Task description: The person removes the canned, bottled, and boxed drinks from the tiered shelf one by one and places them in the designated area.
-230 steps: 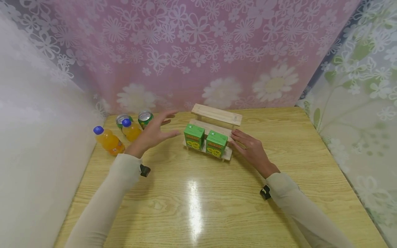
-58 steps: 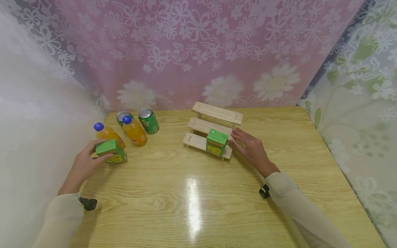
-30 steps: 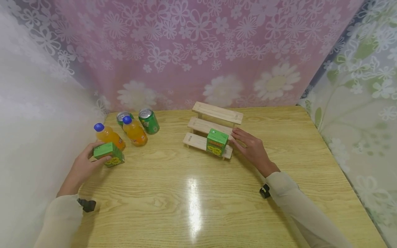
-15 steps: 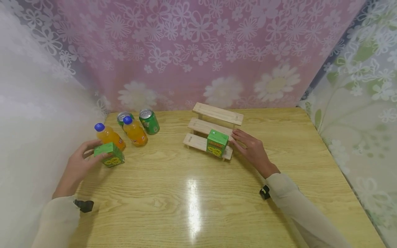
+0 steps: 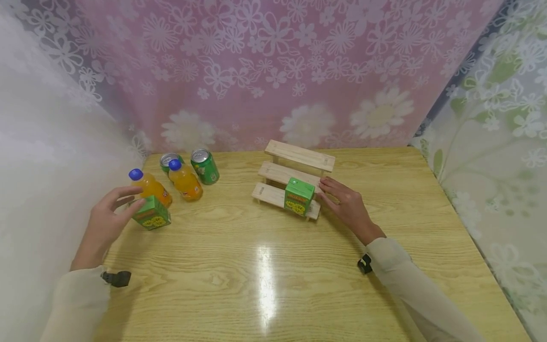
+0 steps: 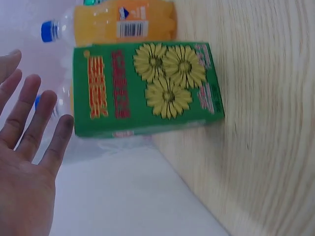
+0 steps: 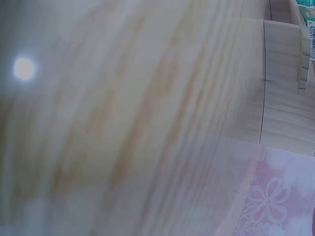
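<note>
Next to the juice bottles at the left, a green drink carton [image 5: 151, 213] with yellow flowers stands upright on the table. My left hand [image 5: 108, 216] is beside it with fingers spread; in the left wrist view the fingers [image 6: 32, 123] are straight and just off the carton's top end. A second green carton [image 5: 298, 196] stands on the lowest step of a three-step wooden stand [image 5: 288, 173], towards its right end. My right hand [image 5: 348, 206] holds the stand's right end, thumb in front and fingers at the middle step. The right wrist view shows the stand's side [image 7: 285, 98].
Two orange drink bottles with blue caps, a left one [image 5: 149, 184] and a right one [image 5: 185, 180], stand behind the left carton. Two green cans [image 5: 205, 167] are behind them. A pink floral curtain [image 5: 265, 71] hangs along the table's back edge.
One carton has gone from the stand's lowest step to the table at left, carried by my left hand. That hand has now let go and drawn slightly back. My right hand has stayed put.
</note>
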`<state>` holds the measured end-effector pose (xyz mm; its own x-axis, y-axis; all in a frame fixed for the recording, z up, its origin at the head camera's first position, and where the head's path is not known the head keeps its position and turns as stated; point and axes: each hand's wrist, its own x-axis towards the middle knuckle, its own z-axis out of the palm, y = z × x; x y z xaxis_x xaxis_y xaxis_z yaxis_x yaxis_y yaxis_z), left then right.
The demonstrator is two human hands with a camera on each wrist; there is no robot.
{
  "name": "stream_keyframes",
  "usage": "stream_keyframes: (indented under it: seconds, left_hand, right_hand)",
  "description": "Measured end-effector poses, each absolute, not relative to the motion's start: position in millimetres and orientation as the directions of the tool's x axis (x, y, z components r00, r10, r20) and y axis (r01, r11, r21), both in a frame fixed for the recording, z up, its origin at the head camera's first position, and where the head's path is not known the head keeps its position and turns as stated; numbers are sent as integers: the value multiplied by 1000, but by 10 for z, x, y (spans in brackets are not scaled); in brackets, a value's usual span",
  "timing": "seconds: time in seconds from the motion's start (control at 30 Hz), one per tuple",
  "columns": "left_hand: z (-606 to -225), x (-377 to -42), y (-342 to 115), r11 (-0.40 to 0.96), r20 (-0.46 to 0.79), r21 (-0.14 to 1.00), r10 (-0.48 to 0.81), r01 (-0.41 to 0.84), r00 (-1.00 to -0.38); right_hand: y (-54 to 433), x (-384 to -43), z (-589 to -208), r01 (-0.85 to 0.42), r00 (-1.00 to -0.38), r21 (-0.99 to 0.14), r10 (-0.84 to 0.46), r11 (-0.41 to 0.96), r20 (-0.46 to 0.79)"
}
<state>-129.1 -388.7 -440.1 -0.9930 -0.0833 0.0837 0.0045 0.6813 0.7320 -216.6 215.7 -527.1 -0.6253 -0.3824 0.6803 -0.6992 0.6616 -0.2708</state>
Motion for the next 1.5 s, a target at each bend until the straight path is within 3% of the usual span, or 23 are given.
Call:
stream_keyframes:
  seconds: [0.57, 1.07, 1.5]
  left_hand:
    - [-4426, -1490, -3444, 688, 205, 681, 148, 249, -968]
    - [-4445, -1778, -2870, 593, 96, 771, 250, 231, -963]
    - [-4590, -2083, -2384, 504, 61, 819, 399, 275, -915]
  right_hand:
    - [2161, -2168, -5303, -688, -639, -275, -382, 672, 668]
    - [2166, -2159, -5298, -700, -619, -262, -380, 665, 687]
    - [2151, -2159, -5251, -701, -618, -260, -382, 664, 687]
